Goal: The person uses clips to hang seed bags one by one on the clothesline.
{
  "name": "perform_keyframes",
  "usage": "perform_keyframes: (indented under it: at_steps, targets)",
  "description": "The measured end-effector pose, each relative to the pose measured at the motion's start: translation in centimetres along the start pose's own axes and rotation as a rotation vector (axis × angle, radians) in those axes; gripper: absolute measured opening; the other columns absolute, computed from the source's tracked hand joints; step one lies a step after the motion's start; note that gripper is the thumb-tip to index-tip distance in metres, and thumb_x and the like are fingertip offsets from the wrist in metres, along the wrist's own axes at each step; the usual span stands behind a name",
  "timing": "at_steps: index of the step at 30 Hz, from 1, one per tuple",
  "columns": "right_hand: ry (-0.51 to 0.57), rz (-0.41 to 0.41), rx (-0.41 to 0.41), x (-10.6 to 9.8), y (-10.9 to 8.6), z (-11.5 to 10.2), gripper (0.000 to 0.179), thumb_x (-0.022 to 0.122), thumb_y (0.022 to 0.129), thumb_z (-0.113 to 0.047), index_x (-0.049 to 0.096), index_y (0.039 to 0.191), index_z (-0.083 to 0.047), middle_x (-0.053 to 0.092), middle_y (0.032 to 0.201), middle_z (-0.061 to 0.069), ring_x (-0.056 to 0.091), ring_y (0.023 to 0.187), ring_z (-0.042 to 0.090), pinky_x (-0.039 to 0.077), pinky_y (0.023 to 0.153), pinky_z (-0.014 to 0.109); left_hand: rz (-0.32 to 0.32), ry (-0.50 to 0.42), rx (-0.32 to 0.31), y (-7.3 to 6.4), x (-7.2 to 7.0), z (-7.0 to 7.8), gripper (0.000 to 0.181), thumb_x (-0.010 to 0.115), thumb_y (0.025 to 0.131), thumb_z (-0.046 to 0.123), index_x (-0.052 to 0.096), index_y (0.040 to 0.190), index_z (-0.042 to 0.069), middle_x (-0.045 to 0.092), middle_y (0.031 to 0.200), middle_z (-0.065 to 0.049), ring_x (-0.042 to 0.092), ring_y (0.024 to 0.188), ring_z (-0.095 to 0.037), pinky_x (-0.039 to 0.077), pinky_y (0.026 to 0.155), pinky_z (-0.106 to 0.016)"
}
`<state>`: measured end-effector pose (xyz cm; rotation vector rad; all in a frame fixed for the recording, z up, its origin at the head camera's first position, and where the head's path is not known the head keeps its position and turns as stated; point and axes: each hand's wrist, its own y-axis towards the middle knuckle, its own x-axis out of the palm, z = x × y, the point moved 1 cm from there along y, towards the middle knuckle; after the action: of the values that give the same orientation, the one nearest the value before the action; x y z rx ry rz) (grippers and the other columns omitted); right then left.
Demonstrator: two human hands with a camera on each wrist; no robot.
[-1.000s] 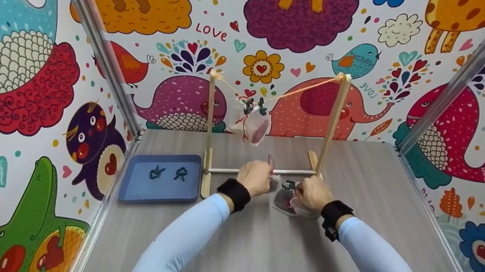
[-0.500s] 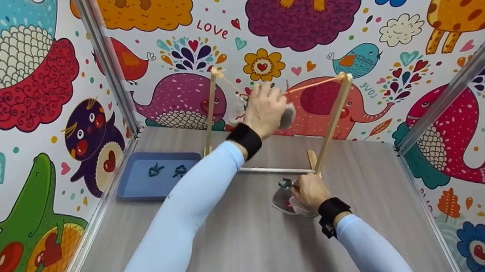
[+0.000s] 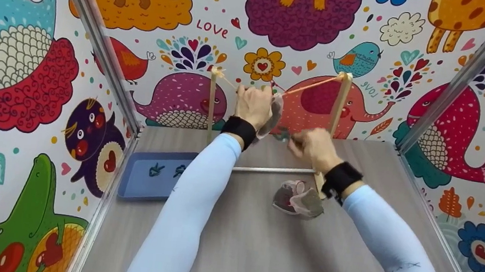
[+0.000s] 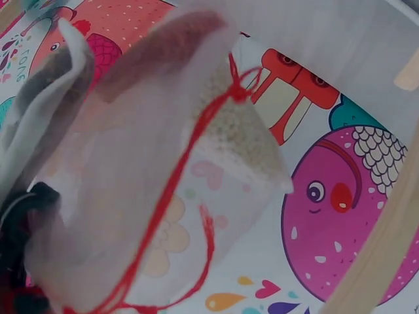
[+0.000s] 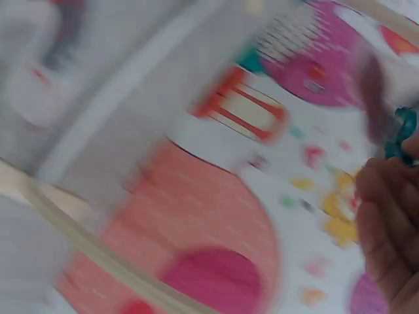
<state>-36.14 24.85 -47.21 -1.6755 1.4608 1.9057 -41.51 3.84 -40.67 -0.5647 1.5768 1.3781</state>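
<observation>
My left hand [image 3: 254,105] is up at the string [image 3: 317,84] between the two wooden posts. It holds a sheer drawstring bag [image 3: 276,112], which hangs on the hand's right side. In the left wrist view, sheer bags with red drawstrings hang close together, one with pale grains [image 4: 239,131] in it; dark green clips [image 4: 26,222] show at the left edge. My right hand [image 3: 314,148] is raised above the crossbar, in front of the right post. Its fingers pinch a green clip [image 5: 402,134], blurred in the head view.
A blue tray [image 3: 144,193] at left holds two dark green clips [image 3: 156,170], partly covered by the left sleeve. More sheer bags [image 3: 299,199] lie on the table by the right post [image 3: 339,106]. A white crossbar [image 3: 270,170] joins the posts low down.
My left hand rose from the table to the string with a bag, then shifted slightly left. My right hand lifted off the bags on the table, carrying a green clip up toward the string.
</observation>
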Motion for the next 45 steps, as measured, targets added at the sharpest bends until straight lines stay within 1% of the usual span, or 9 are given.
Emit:
perform_keyframes:
  at_steps: [5, 9, 16, 22, 28, 31, 35, 39, 45]
  targets:
    - [-0.116, 0.055, -0.077, -5.4, 4.8, 0.4, 0.024, 0.079, 0.094, -0.013, 0.075, 0.072, -0.004, 0.065, 0.061, 0.01, 0.058, 0.054, 0.023, 0.05, 0.053, 0.038, -0.035, 0.0, -0.017, -0.1, -0.1, 0.3, 0.016, 0.07, 0.108, 0.021, 0.078, 0.115, 0.009, 0.083, 0.096, -0.01, 0.08, 0.098, -0.031, 0.053, 0.102, -0.049]
    - [-0.235, -0.039, -0.148, -7.8, 7.4, 0.5, 0.023, 0.079, 0.094, -0.017, 0.074, 0.075, -0.005, 0.072, 0.069, 0.012, 0.063, 0.06, 0.029, 0.06, 0.061, 0.05, -0.058, 0.009, -0.025, -0.3, -0.3, 0.5, 0.017, 0.069, 0.109, 0.023, 0.078, 0.118, 0.012, 0.083, 0.097, -0.008, 0.079, 0.1, -0.029, 0.052, 0.103, -0.048]
    - [-0.325, -0.249, -0.134, -9.2, 10.2, -0.5, 0.017, 0.074, 0.098, -0.012, 0.075, 0.081, -0.007, 0.073, 0.071, 0.013, 0.065, 0.064, 0.034, 0.06, 0.065, 0.053, -0.028, 0.031, 0.023, -0.4, -0.2, 0.9, 0.017, 0.068, 0.109, 0.019, 0.079, 0.12, 0.014, 0.085, 0.097, -0.006, 0.079, 0.097, -0.029, 0.053, 0.1, -0.047]
    - [-0.34, -0.331, -0.077, -8.7, 11.0, -1.1, 0.012, 0.076, 0.097, -0.013, 0.074, 0.088, -0.005, 0.07, 0.074, 0.013, 0.066, 0.067, 0.034, 0.064, 0.07, 0.053, 0.069, 0.097, 0.068, -1.0, 0.3, 0.9, 0.014, 0.068, 0.107, 0.016, 0.082, 0.109, 0.016, 0.086, 0.093, -0.005, 0.08, 0.093, -0.026, 0.054, 0.098, -0.047]
    - [-0.279, -0.281, -0.037, -7.6, 9.8, -0.3, 0.019, 0.078, 0.099, -0.022, 0.076, 0.105, -0.004, 0.077, 0.088, 0.015, 0.072, 0.075, 0.037, 0.066, 0.072, 0.054, 0.079, 0.109, 0.085, -1.4, 0.3, 0.9, 0.016, 0.068, 0.108, 0.019, 0.084, 0.11, 0.015, 0.087, 0.093, -0.005, 0.08, 0.094, -0.026, 0.053, 0.101, -0.049]
    - [-0.201, -0.202, -0.006, -6.8, 8.6, 0.2, 0.04, 0.08, 0.098, -0.023, 0.075, 0.132, -0.003, 0.083, 0.108, 0.018, 0.077, 0.087, 0.041, 0.067, 0.077, 0.057, 0.091, 0.091, 0.087, -1.8, 0.3, 0.8, 0.017, 0.069, 0.107, 0.021, 0.085, 0.111, 0.015, 0.088, 0.097, -0.005, 0.08, 0.097, -0.027, 0.052, 0.103, -0.05]
    - [-0.092, -0.043, 0.041, -5.1, 5.6, 1.1, 0.07, 0.083, 0.097, -0.021, 0.057, 0.161, -0.006, 0.082, 0.123, 0.021, 0.078, 0.088, 0.04, 0.065, 0.073, 0.055, 0.162, 0.008, 0.128, -2.9, 0.4, 0.4, 0.015, 0.074, 0.105, 0.023, 0.085, 0.107, 0.014, 0.088, 0.104, -0.004, 0.077, 0.108, -0.028, 0.05, 0.108, -0.052]
    - [-0.062, 0.051, 0.096, -2.8, 2.0, 2.0, 0.078, 0.082, 0.099, -0.021, 0.048, 0.167, -0.007, 0.077, 0.125, 0.021, 0.076, 0.08, 0.035, 0.064, 0.068, 0.051, 0.259, -0.091, 0.196, -4.5, 0.8, -0.5, 0.016, 0.077, 0.104, 0.023, 0.084, 0.111, 0.011, 0.086, 0.118, -0.006, 0.072, 0.128, -0.031, 0.049, 0.12, -0.052]
    - [-0.05, 0.032, 0.161, 0.6, -2.2, 2.9, 0.075, 0.083, 0.097, -0.025, 0.054, 0.163, -0.004, 0.072, 0.143, 0.021, 0.077, 0.09, 0.037, 0.065, 0.076, 0.059, 0.416, -0.185, 0.311, -7.2, 1.3, -2.8, 0.029, 0.077, 0.101, 0.013, 0.079, 0.13, 0.006, 0.078, 0.14, -0.014, 0.065, 0.144, -0.038, 0.05, 0.127, -0.051]
